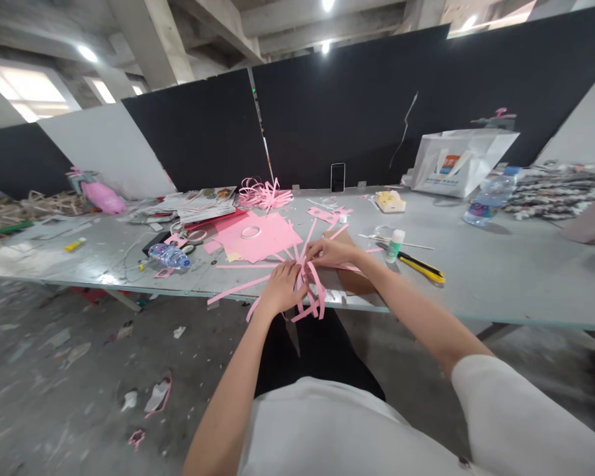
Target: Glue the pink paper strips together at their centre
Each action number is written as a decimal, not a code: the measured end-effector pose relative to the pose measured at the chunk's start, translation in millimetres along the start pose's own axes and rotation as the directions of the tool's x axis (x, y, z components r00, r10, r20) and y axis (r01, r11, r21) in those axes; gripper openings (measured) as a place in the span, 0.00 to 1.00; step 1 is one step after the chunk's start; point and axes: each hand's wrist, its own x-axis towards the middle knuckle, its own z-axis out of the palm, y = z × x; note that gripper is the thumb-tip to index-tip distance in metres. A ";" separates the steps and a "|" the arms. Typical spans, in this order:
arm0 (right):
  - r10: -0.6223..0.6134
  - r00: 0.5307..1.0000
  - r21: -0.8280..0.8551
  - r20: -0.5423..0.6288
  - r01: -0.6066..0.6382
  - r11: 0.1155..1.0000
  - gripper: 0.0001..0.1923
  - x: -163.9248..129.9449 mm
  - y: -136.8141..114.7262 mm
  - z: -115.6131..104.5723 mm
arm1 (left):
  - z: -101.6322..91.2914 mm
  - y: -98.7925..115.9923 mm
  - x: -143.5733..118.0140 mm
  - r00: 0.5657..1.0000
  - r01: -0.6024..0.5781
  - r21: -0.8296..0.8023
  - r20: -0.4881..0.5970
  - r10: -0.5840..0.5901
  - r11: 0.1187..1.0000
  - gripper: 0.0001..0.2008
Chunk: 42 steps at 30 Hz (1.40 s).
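Pink paper strips (301, 263), joined or crossed at a middle that the fingers partly hid, fanned out at the table's near edge in front of the person, several ends curling down past that edge. On their near left side the left hand (283, 287) lay with its fingers over the strips; whether it clenched them or merely pressed could not be told. From their right, the right hand (330, 253) had a strip pinched between bent fingertips close to the middle. The step in hand looked like arranging or fixing strips at that crossing, and the next move seemed to call for a steady left hand while the right guided the pinched strip precisely. Just right of the strips lay a brown board (359, 281), with a yellow-and-black utility knife (421, 268) and an upright glue stick (395, 246) farther right. Beyond them to the left were pink paper sheets (265, 241) bearing a pale ring (250, 232), then a tangled heap of loose pink strips (265, 196); straight beyond, a smartphone (338, 178) leaned against the black partition (337, 112).
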 end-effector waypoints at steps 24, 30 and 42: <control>0.008 0.901 0.496 -0.435 0.232 0.837 0.23 -2.6 -10.7 -22.0 | 3.1 -2.7 0.1 1.000 -0.018 0.026 0.002 0.018 0.999 0.27; 0.044 0.886 0.556 -0.462 0.250 0.793 0.18 -4.4 -11.0 -25.8 | 3.3 -2.4 0.0 1.000 -0.007 0.031 0.004 0.007 0.999 0.27; 0.050 0.862 0.596 -0.505 0.306 0.742 0.24 -6.0 -11.5 -27.5 | 2.5 -2.2 -0.7 1.000 -0.007 -0.007 0.009 0.007 1.000 0.26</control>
